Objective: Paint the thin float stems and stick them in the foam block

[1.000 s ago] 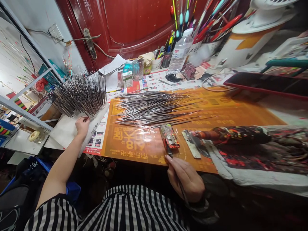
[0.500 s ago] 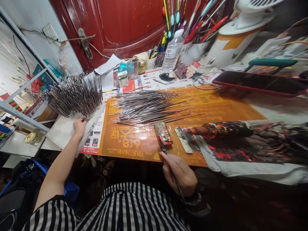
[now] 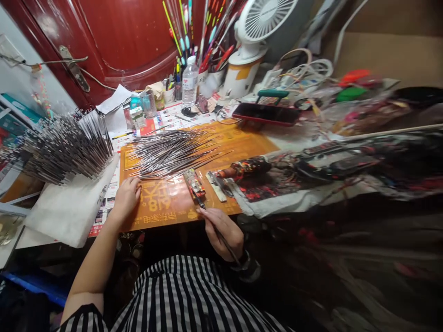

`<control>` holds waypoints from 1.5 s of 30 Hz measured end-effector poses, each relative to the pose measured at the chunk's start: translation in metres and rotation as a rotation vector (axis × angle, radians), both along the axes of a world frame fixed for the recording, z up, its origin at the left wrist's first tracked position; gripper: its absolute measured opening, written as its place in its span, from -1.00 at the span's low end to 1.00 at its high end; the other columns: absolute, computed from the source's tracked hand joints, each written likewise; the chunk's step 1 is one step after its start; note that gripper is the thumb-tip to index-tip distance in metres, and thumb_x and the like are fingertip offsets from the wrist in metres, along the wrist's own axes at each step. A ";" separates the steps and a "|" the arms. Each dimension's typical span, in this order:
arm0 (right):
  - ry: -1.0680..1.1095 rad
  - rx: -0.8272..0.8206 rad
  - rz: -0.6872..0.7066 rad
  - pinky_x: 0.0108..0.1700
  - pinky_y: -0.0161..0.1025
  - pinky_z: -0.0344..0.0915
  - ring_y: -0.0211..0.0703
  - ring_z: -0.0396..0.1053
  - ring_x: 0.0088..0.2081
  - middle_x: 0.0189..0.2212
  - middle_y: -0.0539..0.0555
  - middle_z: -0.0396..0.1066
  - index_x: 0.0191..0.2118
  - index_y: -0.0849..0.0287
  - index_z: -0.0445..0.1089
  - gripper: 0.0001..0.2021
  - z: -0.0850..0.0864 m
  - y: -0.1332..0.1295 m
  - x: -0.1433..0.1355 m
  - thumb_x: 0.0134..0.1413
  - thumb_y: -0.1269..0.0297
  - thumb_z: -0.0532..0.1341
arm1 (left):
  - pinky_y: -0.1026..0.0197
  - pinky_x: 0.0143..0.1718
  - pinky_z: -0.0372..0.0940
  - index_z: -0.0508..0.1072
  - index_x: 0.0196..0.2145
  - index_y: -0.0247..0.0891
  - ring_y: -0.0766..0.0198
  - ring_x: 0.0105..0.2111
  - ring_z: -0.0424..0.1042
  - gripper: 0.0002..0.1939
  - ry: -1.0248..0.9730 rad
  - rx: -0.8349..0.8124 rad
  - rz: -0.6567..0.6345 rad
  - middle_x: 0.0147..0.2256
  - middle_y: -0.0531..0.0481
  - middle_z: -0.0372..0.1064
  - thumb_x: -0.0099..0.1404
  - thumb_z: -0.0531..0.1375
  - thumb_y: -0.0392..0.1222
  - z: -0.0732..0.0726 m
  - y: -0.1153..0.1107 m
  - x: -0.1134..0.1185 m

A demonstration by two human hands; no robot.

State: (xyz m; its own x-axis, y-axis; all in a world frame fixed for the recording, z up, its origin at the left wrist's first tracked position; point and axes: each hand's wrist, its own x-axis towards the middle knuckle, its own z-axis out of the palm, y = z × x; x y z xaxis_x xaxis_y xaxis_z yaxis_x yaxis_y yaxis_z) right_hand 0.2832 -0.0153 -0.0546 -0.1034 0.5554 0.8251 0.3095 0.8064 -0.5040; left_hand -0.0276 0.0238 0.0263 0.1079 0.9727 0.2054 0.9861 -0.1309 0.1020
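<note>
My left hand (image 3: pixel 128 196) is at the near left end of a loose pile of thin dark sticks with pointed tips (image 3: pixel 169 150). Its fingers are curled together, and what they pinch, if anything, is hidden. A slim dark pen-like tool (image 3: pixel 200 201) is in my right hand (image 3: pixel 224 233), gripped like a pen. The tool's tip meets the near end of a small paint-stained block (image 3: pixel 194 184) lying on the orange sheet (image 3: pixel 173 221). To the left, a dense stand of upright dark sticks (image 3: pixel 69 147) rises behind a white pad (image 3: pixel 69 212).
A pale flat strip (image 3: pixel 216 186) and a paint-smeared handled tool (image 3: pixel 247 167) lie right of the block, beside a stained cloth (image 3: pixel 263 203). Farther back are a phone (image 3: pixel 266 114), a water bottle (image 3: pixel 190 80), a fan (image 3: pixel 266 23) and cups of colourful thin rods.
My left hand has moved from the upright sticks rightward to the lying pile. My right hand still holds the tool at the block. The camera view has turned right.
</note>
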 end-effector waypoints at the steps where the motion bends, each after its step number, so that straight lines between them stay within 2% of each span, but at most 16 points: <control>1: 0.000 -0.003 -0.006 -0.07 -0.07 0.56 -0.06 0.56 -0.11 -0.14 0.17 0.57 0.20 0.14 0.37 -0.54 0.003 -0.001 0.003 0.22 0.56 0.15 | 0.08 0.03 0.30 0.43 -0.08 -0.25 0.09 -0.03 0.40 -0.78 0.026 -0.025 0.016 -0.06 -0.18 0.42 0.36 0.07 -0.32 -0.002 0.010 0.004; 4: 0.014 -0.004 -0.039 -0.09 -0.09 0.56 -0.06 0.56 -0.12 -0.13 0.16 0.57 0.18 0.12 0.39 -0.54 0.010 -0.004 0.016 0.20 0.57 0.17 | 0.06 -0.04 0.30 0.38 -0.06 -0.29 0.05 -0.06 0.40 -0.71 0.117 -0.067 0.127 -0.05 -0.25 0.38 0.32 0.00 -0.41 -0.005 0.032 0.006; 7: 0.028 0.002 -0.080 -0.10 -0.08 0.56 -0.07 0.56 -0.13 -0.14 0.16 0.57 0.18 0.11 0.40 -0.53 0.014 -0.005 0.027 0.19 0.59 0.17 | 0.06 -0.11 0.30 0.38 -0.10 -0.29 0.04 -0.13 0.41 -0.73 0.185 -0.084 0.158 -0.10 -0.25 0.39 0.31 -0.02 -0.40 -0.005 0.038 -0.002; 11: 0.018 0.036 -0.124 -0.12 -0.08 0.56 -0.08 0.56 -0.16 -0.16 0.15 0.58 0.18 0.12 0.39 -0.52 0.017 -0.003 0.036 0.18 0.59 0.18 | 0.08 -0.13 0.30 0.41 -0.24 -0.25 0.06 -0.17 0.41 -0.82 0.173 -0.054 0.089 -0.21 -0.17 0.41 0.34 0.02 -0.30 -0.005 0.024 -0.018; 14: 0.002 0.070 -0.142 -0.13 -0.09 0.55 -0.09 0.55 -0.16 -0.17 0.15 0.57 0.20 0.11 0.37 -0.52 0.019 0.001 0.038 0.19 0.58 0.17 | 0.10 -0.14 0.30 0.44 -0.25 -0.22 0.09 -0.20 0.42 -0.85 0.054 0.022 0.039 -0.25 -0.11 0.44 0.35 0.07 -0.22 -0.004 0.007 -0.020; 17: -0.023 0.103 -0.148 -0.13 -0.09 0.55 -0.09 0.55 -0.15 -0.16 0.16 0.57 0.23 0.12 0.34 -0.50 0.022 0.008 0.035 0.20 0.57 0.17 | 0.12 -0.13 0.31 0.47 -0.20 -0.20 0.14 -0.21 0.44 -0.84 -0.106 0.127 -0.064 -0.24 -0.06 0.48 0.38 0.10 -0.15 -0.004 -0.009 -0.007; 20: -0.037 0.139 -0.144 -0.11 -0.08 0.55 -0.08 0.54 -0.15 -0.15 0.18 0.57 0.25 0.14 0.31 -0.50 0.024 0.018 0.029 0.21 0.55 0.15 | 0.11 -0.11 0.31 0.51 -0.16 -0.18 0.16 -0.22 0.42 -0.83 -0.174 0.249 -0.187 -0.23 -0.07 0.49 0.39 0.13 -0.16 -0.004 -0.017 0.016; 23: -0.056 0.167 -0.143 -0.09 -0.06 0.55 -0.06 0.54 -0.11 -0.12 0.20 0.56 0.28 0.15 0.28 -0.49 0.024 0.031 0.024 0.23 0.53 0.14 | 0.11 -0.15 0.30 0.53 -0.14 -0.17 0.16 -0.25 0.40 -0.82 -0.149 0.336 -0.260 -0.24 -0.07 0.50 0.38 0.15 -0.20 -0.005 -0.015 0.034; 26: -0.074 0.155 -0.152 -0.04 -0.02 0.54 -0.03 0.52 -0.05 -0.07 0.21 0.54 0.30 0.14 0.26 -0.49 0.021 0.042 0.018 0.25 0.50 0.14 | 0.12 -0.18 0.28 0.54 -0.14 -0.18 0.16 -0.27 0.38 -0.83 -0.108 0.384 -0.294 -0.25 -0.07 0.49 0.37 0.17 -0.22 -0.006 -0.010 0.039; 34: -0.060 0.077 -0.184 0.15 -0.01 0.47 -0.04 0.44 0.14 0.10 0.19 0.47 0.37 0.10 0.14 -0.45 0.015 0.064 0.003 0.30 0.49 0.09 | 0.14 -0.18 0.25 0.53 -0.09 -0.15 0.17 -0.27 0.38 -0.81 -0.025 0.475 -0.323 -0.25 -0.05 0.49 0.34 0.22 -0.22 -0.016 -0.008 0.024; 45: -0.202 -0.027 -0.232 0.26 -0.05 0.39 -0.06 0.36 0.24 0.20 0.21 0.39 0.41 0.16 0.05 -0.44 0.013 0.067 0.002 0.34 0.44 0.08 | 0.11 -0.19 0.25 0.53 -0.03 -0.11 0.18 -0.32 0.36 -0.73 0.025 0.548 -0.332 -0.25 -0.06 0.50 0.30 0.24 -0.26 -0.022 -0.008 0.018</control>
